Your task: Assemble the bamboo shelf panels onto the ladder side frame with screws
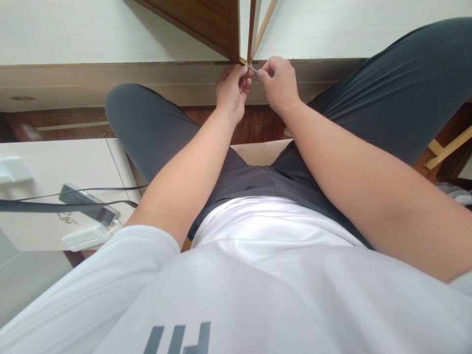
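Top centre of frame: left hand [232, 88] pinches wooden panel corner [244, 60]; right hand [277, 81] just beside, pinching small metal pin [254, 69] between fingertips

The panel [206, 22] is dark brown wood with a smooth, slightly glossy face — its edge strip [264, 22] is pale, bare wood. The trousers [387, 93] are matt grey cloth, the shirt [276, 275] smooth white cloth, and the side table [55, 162] looks cream, matt and smooth.
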### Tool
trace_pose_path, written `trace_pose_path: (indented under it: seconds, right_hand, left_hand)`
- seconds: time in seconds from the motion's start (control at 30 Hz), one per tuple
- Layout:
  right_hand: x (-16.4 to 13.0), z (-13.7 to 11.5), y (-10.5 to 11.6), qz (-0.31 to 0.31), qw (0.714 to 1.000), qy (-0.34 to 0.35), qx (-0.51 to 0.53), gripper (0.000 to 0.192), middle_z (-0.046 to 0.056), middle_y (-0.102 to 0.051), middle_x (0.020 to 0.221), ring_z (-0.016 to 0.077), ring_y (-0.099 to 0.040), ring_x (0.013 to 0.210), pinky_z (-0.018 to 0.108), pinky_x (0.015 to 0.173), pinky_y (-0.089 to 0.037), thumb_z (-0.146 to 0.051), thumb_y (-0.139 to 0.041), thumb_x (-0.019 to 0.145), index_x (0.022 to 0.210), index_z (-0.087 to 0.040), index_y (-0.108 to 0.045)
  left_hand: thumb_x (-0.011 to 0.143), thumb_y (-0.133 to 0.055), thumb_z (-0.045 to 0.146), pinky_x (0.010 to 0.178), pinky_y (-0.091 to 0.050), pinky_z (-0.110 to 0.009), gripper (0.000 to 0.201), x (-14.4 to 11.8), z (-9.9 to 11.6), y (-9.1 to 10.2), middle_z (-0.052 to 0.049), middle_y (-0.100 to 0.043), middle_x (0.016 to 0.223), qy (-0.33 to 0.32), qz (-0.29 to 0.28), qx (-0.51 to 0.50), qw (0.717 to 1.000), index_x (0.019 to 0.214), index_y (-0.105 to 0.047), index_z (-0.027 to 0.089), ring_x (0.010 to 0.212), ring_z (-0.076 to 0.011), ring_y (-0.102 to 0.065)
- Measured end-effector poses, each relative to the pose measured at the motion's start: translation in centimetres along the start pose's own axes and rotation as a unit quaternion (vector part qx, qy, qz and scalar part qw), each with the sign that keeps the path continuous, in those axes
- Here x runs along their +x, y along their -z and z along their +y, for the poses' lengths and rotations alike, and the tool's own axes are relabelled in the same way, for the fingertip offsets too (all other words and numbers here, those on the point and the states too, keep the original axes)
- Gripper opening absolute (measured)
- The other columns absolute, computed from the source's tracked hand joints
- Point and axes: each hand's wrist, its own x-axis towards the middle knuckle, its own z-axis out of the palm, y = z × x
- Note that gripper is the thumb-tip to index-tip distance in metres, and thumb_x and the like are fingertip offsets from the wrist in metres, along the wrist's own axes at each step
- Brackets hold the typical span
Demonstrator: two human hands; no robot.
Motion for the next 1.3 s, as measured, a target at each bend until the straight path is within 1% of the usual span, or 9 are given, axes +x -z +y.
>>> trace_pose_path:
  seconds: [0.27,0.33,0.47,0.57,0.77,0.9,1.07,1.2,1.3]
  right_hand:
    - [-0.46,-0.24,0.50,0.005,0.999,0.032,0.007,0.026,0.000,-0.069,0.086,0.0212,-0.060,0.085,0.039,0.084,-0.048,-0.016,-0.065,0.086,0.069,-0.030,-0.051]
    - [-0.47,-0.22,0.51,0.008,0.999,0.044,-0.006,0.023,0.001,-0.069,0.087,0.0212,-0.060,0.085,0.040,0.085,-0.048,-0.015,-0.065,0.085,0.070,-0.029,-0.053]
    - [-0.56,-0.25,0.54,0.013,0.998,0.053,-0.030,0.021,0.001,-0.069,0.089,0.0209,-0.059,0.088,0.040,0.088,-0.048,-0.013,-0.066,0.085,0.072,-0.027,-0.056]
    - [-0.61,-0.26,0.57,0.018,0.997,0.058,-0.037,0.020,0.003,-0.068,0.089,0.0220,-0.060,0.089,0.041,0.087,-0.048,-0.013,-0.067,0.084,0.072,-0.027,-0.059]
    - [-0.51,-0.43,0.57,0.019,0.998,0.055,-0.031,0.020,0.002,-0.068,0.086,0.0219,-0.060,0.085,0.040,0.083,-0.048,-0.013,-0.065,0.086,0.073,-0.027,-0.058]
    - [-0.50,-0.48,0.58,0.018,0.998,0.058,-0.026,0.020,0.003,-0.068,0.088,0.0224,-0.060,0.086,0.040,0.084,-0.047,-0.013,-0.063,0.087,0.074,-0.027,-0.057]
    - [-0.51,-0.25,0.32,0.024,0.998,0.061,-0.013,0.022,0.002,-0.068,0.087,0.0223,-0.059,0.085,0.038,0.081,-0.047,-0.015,-0.064,0.087,0.072,-0.028,-0.055]
    - [-0.54,-0.30,0.17,0.028,0.998,0.059,-0.022,0.016,0.003,-0.070,0.088,0.0202,-0.060,0.085,0.034,0.081,-0.046,-0.012,-0.063,0.087,0.075,-0.023,-0.059]
    - [-0.47,-0.37,0.20,0.026,0.998,0.059,-0.027,0.014,0.004,-0.070,0.089,0.0199,-0.060,0.086,0.034,0.082,-0.046,-0.012,-0.063,0.088,0.077,-0.021,-0.061]
  left_hand:
    - [0.085,-0.065,0.008,0.090,-0.059,-0.028,0.024,-0.11,0.00,0.07,0.002,-0.075,0.086,-0.019,0.000,0.002,1.000,0.089,-0.067,0.032,0.120,-0.0160,-0.067]
    - [0.086,-0.064,0.010,0.092,-0.059,-0.029,0.025,-0.09,0.03,0.05,0.003,-0.074,0.083,-0.016,-0.006,0.004,1.000,0.088,-0.067,0.034,0.123,-0.0154,-0.065]
    - [0.089,-0.062,0.031,0.095,-0.060,-0.038,0.020,-0.14,0.09,-0.20,0.005,-0.077,0.086,0.016,0.011,-0.040,0.999,0.099,-0.067,0.047,0.129,-0.0178,-0.061]
    - [0.088,-0.064,0.037,0.098,-0.059,-0.041,0.019,-0.24,0.09,-0.34,0.005,-0.078,0.089,0.018,0.020,-0.050,0.998,0.104,-0.067,0.048,0.132,-0.0194,-0.060]
    - [0.085,-0.062,0.012,0.100,-0.058,-0.035,0.029,-0.20,0.07,-0.16,0.003,-0.076,0.088,-0.009,-0.002,0.001,1.000,0.097,-0.068,0.037,0.131,-0.0174,-0.061]
    - [0.089,-0.063,0.021,0.094,-0.062,-0.038,0.027,-0.20,0.08,-0.18,0.005,-0.077,0.093,0.017,0.009,-0.029,0.999,0.102,-0.066,0.045,0.129,-0.0191,-0.063]
    - [0.089,-0.062,0.016,0.098,-0.059,-0.034,0.024,-0.21,0.03,-0.23,0.002,-0.077,0.092,-0.016,0.005,0.015,1.000,0.103,-0.068,0.035,0.127,-0.0175,-0.064]
    - [0.089,-0.063,0.033,0.099,-0.058,-0.040,0.021,-0.14,0.03,-0.22,0.003,-0.078,0.090,-0.006,0.006,-0.013,1.000,0.107,-0.067,0.043,0.131,-0.0197,-0.061]
    - [0.084,-0.065,0.032,0.099,-0.057,-0.040,0.025,-0.07,0.02,-0.17,0.005,-0.077,0.087,0.011,0.000,-0.037,0.999,0.101,-0.066,0.051,0.136,-0.0181,-0.057]
